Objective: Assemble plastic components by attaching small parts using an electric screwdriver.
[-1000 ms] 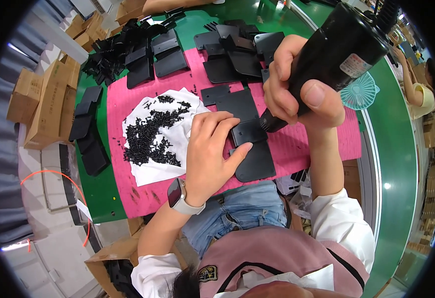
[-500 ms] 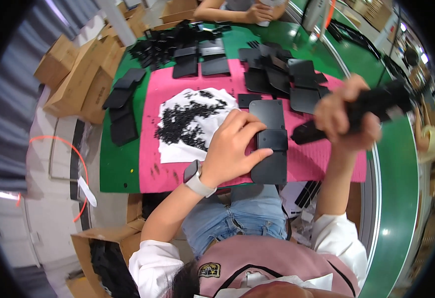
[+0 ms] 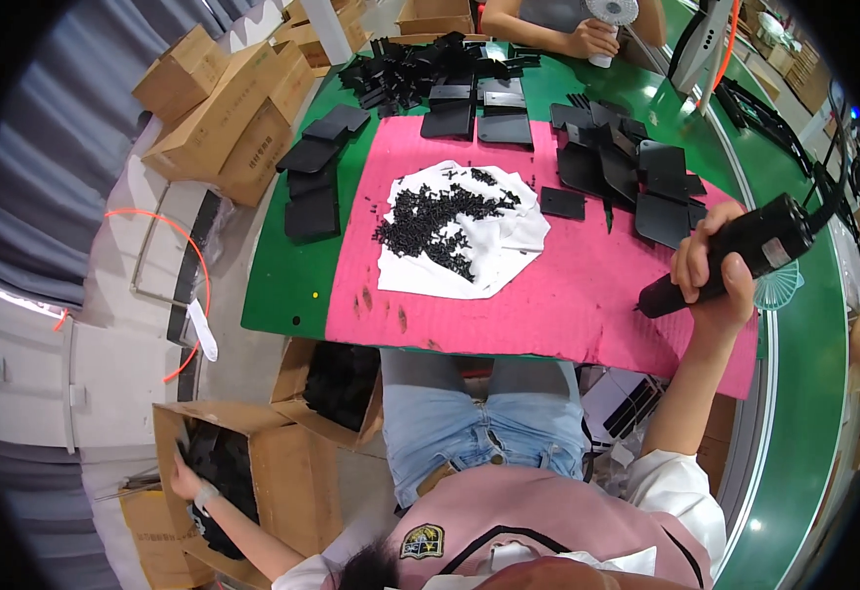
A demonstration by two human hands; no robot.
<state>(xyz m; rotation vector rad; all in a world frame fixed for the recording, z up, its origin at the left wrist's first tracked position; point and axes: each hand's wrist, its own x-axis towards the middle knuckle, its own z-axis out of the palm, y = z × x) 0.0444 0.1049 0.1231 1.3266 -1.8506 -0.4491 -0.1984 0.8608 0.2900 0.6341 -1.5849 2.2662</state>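
My right hand (image 3: 715, 264) is wrapped around a black electric screwdriver (image 3: 759, 241), held over the right part of the pink sheet (image 3: 509, 320) with its tip pointing left. Down at the lower left, my left hand (image 3: 186, 480) reaches into an open cardboard box (image 3: 297, 492) of black parts (image 3: 224, 467). Its fingers are small and partly hidden there, so I cannot make out whether they hold a plate. On the pink sheet a white cloth (image 3: 509, 251) carries a heap of small black screws (image 3: 430, 221). A small flat black plate (image 3: 563, 203) lies to its right.
Black plates are stacked at the left (image 3: 312, 211), top middle (image 3: 504, 128) and right (image 3: 661, 216) of the green table (image 3: 278, 295). Loose black parts (image 3: 401, 74) are piled at the back. Across the table, another person's hand (image 3: 592, 39) holds a small white fan (image 3: 612, 12).
My left hand has left the black plate's place on the pink sheet and dropped into the box at lower left. That plate is gone from the sheet. The screwdriver stays in my right hand.
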